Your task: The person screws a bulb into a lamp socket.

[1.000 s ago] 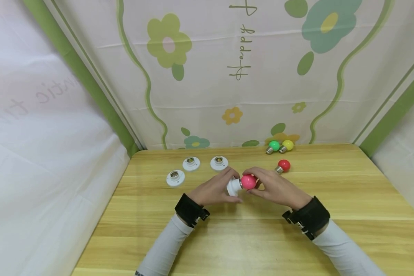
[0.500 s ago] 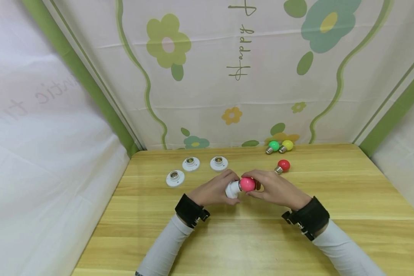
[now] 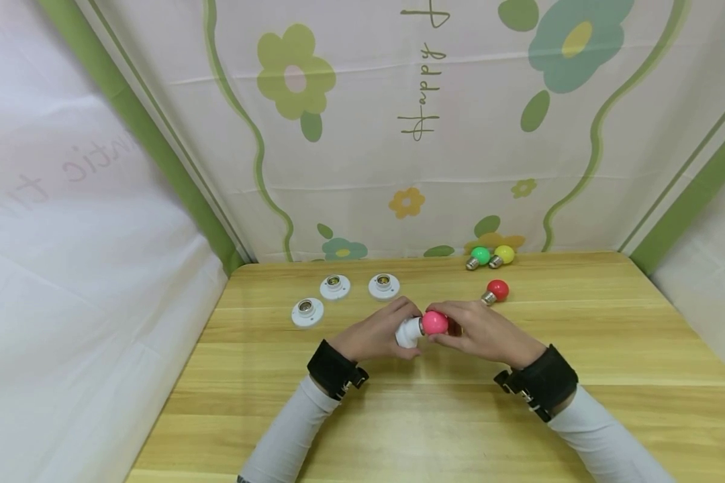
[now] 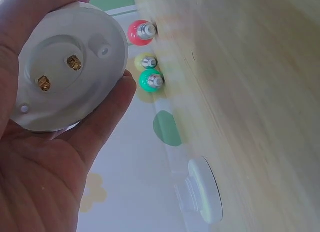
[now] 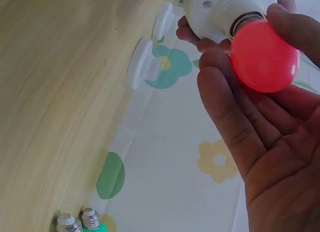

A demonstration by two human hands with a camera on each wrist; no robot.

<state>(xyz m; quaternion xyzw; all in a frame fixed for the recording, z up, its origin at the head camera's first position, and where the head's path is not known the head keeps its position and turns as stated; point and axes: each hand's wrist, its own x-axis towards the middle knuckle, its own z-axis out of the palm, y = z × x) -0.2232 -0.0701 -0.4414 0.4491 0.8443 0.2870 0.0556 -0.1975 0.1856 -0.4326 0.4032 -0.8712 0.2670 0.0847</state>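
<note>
My left hand point(image 3: 379, 331) grips a round white lamp socket point(image 3: 407, 333) by its base, tipped so its mouth faces right. In the left wrist view the underside of the lamp socket point(image 4: 75, 77) shows two brass terminals. A pinkish-red light bulb point(image 3: 435, 323) sits at the socket's mouth, part of its metal screw base showing between them. My right hand point(image 3: 480, 330) pinches the bulb's globe between thumb and fingers, seen closely in the right wrist view, where the bulb point(image 5: 265, 57) lies in line with the socket.
Three white sockets, a left one point(image 3: 307, 312), a middle one point(image 3: 335, 287) and a right one point(image 3: 384, 286), stand mouth up on the wooden table point(image 3: 399, 429). Green point(image 3: 480, 255), yellow point(image 3: 504, 254) and red point(image 3: 498, 290) bulbs lie at the back right, before a floral curtain point(image 3: 362, 154).
Both hands have come slightly lower toward me with the socket and bulb, and my right fingers have shifted round the globe. The loose bulbs and other sockets have not moved.
</note>
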